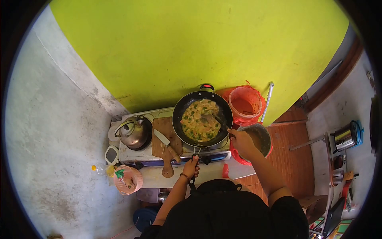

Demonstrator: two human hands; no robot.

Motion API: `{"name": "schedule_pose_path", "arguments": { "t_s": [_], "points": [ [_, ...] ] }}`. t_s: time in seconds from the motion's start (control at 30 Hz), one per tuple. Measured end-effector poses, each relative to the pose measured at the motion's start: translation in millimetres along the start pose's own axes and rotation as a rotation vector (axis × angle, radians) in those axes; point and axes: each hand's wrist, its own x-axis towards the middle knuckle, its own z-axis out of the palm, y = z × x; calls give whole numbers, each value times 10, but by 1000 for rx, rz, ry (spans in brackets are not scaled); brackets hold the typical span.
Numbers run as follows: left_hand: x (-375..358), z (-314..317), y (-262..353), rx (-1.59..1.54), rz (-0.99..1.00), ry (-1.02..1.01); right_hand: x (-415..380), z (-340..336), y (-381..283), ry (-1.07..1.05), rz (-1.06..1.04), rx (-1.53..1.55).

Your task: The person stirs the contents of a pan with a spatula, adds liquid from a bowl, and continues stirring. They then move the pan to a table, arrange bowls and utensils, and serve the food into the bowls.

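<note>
A black frying pan (178,128) sits over the right side of the stove, with a yellowish egg-like mixture (195,119) flecked with green spread inside it. My left hand (190,167) is closed around the pan's long handle, which points toward me. In my right hand (240,140) is the handle of a dark spatula (219,120); its blade rests in the mixture near the pan's middle. Left of the pan, a knife (162,138) lies across a wooden cutting board (159,149) on the stove top.
A metal kettle (133,136) stands on the stove's left side. Right of the pan are a red-lined bucket (245,101) and a grey pot (266,137) holding liquid. A pink basket (137,179) sits at front left. The green wall (207,47) rises directly behind the stove.
</note>
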Motion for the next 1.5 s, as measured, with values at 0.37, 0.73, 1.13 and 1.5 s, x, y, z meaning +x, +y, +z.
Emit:
{"name": "schedule_pose_path", "arguments": {
  "t_s": [0.37,0.73,1.13,1.5],
  "points": [
    [8,-19,4,2,-12,21,-377,-844,-372,-169,57,-187],
    [12,-17,26,17,-3,5,23,117,-136,-15,52,-57],
    [2,-30,18,6,4,10,-435,-231,-233,-128,56,-154],
    [-18,-15,60,21,-17,10,-10,362,-108,17,39,-111]
  ]
}}
